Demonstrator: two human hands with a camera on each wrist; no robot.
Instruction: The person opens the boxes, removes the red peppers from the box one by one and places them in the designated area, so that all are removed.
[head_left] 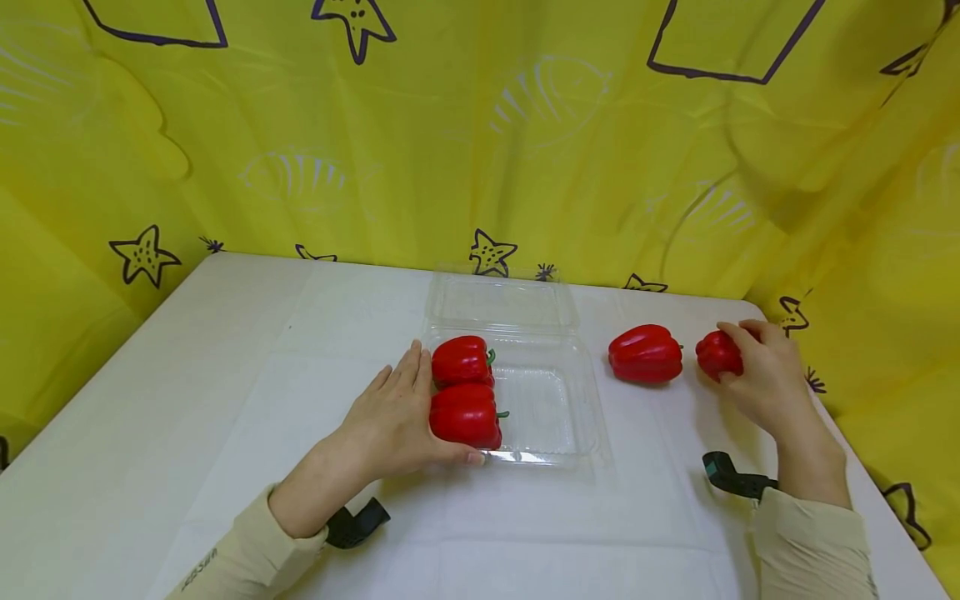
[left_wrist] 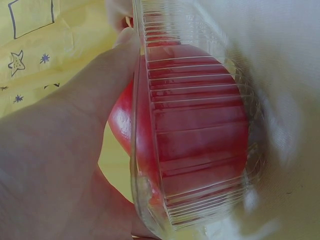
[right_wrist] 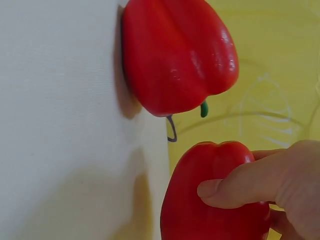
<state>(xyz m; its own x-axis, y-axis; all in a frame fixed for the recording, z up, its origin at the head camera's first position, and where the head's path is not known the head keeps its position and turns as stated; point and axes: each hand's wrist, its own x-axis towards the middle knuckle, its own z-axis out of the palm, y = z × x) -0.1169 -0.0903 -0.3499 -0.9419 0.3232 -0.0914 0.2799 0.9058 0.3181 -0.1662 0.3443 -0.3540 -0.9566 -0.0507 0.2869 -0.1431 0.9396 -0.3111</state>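
Note:
My left hand [head_left: 392, 423] rests against the left side and front corner of a clear plastic clamshell container [head_left: 542, 408]. Its fingers lie straight along the side, and the thumb stretches along the front rim. Inside, on the left half, lie a rear red bell pepper [head_left: 459, 361] and a front red bell pepper [head_left: 463, 417], green stems pointing right. Off to the right, my right hand [head_left: 771, 379] grips another red bell pepper [right_wrist: 215, 195] between thumb and fingers; a gap shows between it and its shadow. Beside it, a fourth pepper [head_left: 645, 354] lies on the table.
The container's lid [head_left: 502, 304] is folded back toward the rear edge of the white-covered table [head_left: 315, 312]. A yellow patterned curtain [head_left: 435, 125] hangs behind and along the sides. Black wrist mounts [head_left: 360, 523] show at both cuffs.

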